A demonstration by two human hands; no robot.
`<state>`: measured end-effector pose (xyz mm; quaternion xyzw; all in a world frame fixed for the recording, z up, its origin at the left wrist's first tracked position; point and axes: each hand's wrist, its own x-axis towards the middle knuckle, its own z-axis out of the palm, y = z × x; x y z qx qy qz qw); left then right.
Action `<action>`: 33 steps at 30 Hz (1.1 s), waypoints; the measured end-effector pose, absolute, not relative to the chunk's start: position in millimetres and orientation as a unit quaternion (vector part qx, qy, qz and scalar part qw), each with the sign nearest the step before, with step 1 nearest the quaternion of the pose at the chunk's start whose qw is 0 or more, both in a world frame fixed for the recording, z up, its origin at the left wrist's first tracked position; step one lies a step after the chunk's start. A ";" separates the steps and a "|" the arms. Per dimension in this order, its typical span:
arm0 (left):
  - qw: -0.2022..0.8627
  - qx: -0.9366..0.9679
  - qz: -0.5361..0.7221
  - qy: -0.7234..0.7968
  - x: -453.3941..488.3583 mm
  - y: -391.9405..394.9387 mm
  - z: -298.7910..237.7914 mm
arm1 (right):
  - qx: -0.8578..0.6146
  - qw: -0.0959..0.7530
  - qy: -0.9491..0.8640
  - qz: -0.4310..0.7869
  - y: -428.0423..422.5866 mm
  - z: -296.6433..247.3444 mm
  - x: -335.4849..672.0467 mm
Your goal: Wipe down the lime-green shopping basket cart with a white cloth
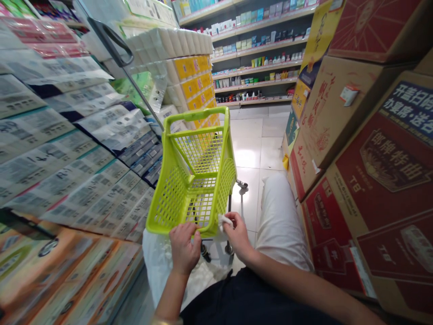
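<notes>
In front of me stands a lime-green plastic shopping cart (pixel 221 180) with lattice walls and nothing in its basket. My left hand (pixel 185 246) grips its near rim, fingers curled over the edge. At the basket's near right corner, my right hand (pixel 237 232) pinches a crumpled white cloth (pixel 223 221) against or close to the side wall; whether it is cloth or tissue is hard to tell. The cart's wheels show below on the tiled floor, partly hidden by the basket and my hands.
Stacked tissue packs (pixel 84 158) line the left side, with a long metal pole (pixel 142 97) before them. Red and brown cartons (pixel 382 194) rise on the right. A stuffed white sack (pixel 280 216) lies beside them. Shelves of small goods (pixel 257 63) span the far end.
</notes>
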<state>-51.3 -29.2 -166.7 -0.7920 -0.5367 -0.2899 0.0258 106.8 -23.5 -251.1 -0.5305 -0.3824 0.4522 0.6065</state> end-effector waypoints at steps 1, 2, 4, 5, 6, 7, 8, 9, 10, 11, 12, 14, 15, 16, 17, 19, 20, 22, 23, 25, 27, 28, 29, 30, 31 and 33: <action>0.017 -0.788 -0.270 -0.554 -51.2 -28.8 -163.0 | -0.515 0.635 -0.385 0.428 -21.8 -239.8 109.2; 0.007 -0.777 -0.245 -0.580 -50.4 -28.0 -158.5 | -0.498 0.660 -0.401 0.395 -19.6 -227.9 111.6; -0.012 -0.740 -0.197 -0.643 -46.1 -24.5 -147.9 | -0.461 0.679 -0.474 0.318 -13.9 -206.6 115.3; -0.021 -0.723 -0.184 -0.665 -42.5 -21.6 -142.5 | -0.437 0.673 -0.526 0.281 -10.4 -198.9 116.3; -0.029 -0.717 -0.186 -0.671 -38.0 -18.1 -137.7 | -0.409 0.659 -0.580 0.250 -6.8 -193.8 116.6; -0.039 -0.724 -0.200 -0.660 -32.9 -13.9 -133.9 | -0.381 0.640 -0.628 0.227 -3.3 -191.5 116.4; -0.052 -0.737 -0.221 -0.636 -27.2 -9.3 -131.4 | -0.356 0.622 -0.665 0.211 -0.2 -191.6 116.1; -0.069 -0.749 -0.245 -0.611 -21.3 -4.6 -130.2 | -0.336 0.609 -0.690 0.200 2.2 -193.7 115.8; -0.086 -0.756 -0.267 -0.591 -15.4 0.0 -130.5 | -0.324 0.603 -0.703 0.194 3.7 -197.0 115.8; -0.103 -0.756 -0.287 -0.580 -9.5 4.0 -131.8 | -0.317 0.601 -0.708 0.192 4.4 -200.9 116.5; -0.115 -0.751 -0.301 -0.577 -4.0 7.2 -133.8 | -0.313 0.599 -0.711 0.192 4.4 -204.8 117.7; -0.131 -0.734 -0.297 -0.597 5.6 10.2 -137.9 | -0.305 0.594 -0.720 0.190 3.4 -210.7 121.8; -0.137 -0.723 -0.273 -0.619 9.4 10.2 -139.2 | -0.300 0.589 -0.727 0.186 3.4 -212.3 124.4; -0.145 -0.713 -0.238 -0.643 12.4 9.3 -139.6 | -0.297 0.583 -0.734 0.181 4.6 -212.9 127.1; -0.152 -0.704 -0.199 -0.665 14.8 8.0 -139.1 | -0.295 0.576 -0.742 0.172 7.3 -212.7 129.9; -0.157 -0.694 -0.130 -0.691 17.9 5.0 -136.2 | -0.305 0.567 -0.750 0.151 19.1 -210.7 135.3; -0.151 -0.694 -0.109 -0.695 18.8 3.7 -134.5 | -0.316 0.566 -0.748 0.142 28.3 -209.1 137.9; -0.129 -0.703 -0.076 -0.696 20.1 1.8 -131.9 | -0.348 0.573 -0.729 0.138 51.7 -205.6 143.0; -0.116 -0.710 -0.059 -0.692 20.6 1.0 -131.3 | -0.368 0.581 -0.711 0.146 64.8 -203.6 145.4; -0.095 -0.727 -0.024 -0.679 21.4 -0.9 -131.3 | -0.419 0.604 -0.655 0.177 90.0 -199.1 149.3; -0.077 -0.740 0.003 -0.668 22.0 -4.0 -131.9 | -0.475 0.628 -0.572 0.230 109.1 -193.8 151.3; -0.070 -0.743 0.010 -0.666 22.3 -6.0 -132.1 | -0.496 0.640 -0.525 0.264 114.7 -191.2 151.2; -0.065 -0.744 0.015 -0.665 22.5 -8.4 -132.1 | -0.508 0.650 -0.480 0.300 117.2 -188.8 150.3; -0.063 -0.745 0.019 -0.663 22.5 -10.9 -132.0 | -0.512 0.658 -0.438 0.335 116.5 -186.9 148.6; -0.063 -0.747 0.021 -0.661 22.4 -13.6 -131.9 | -0.511 0.665 -0.406 0.363 112.8 -185.6 146.3; -0.067 -0.751 0.019 -0.656 21.3 -18.9 -132.1 | -0.504 0.674 -0.365 0.399 98.3 -185.3 140.5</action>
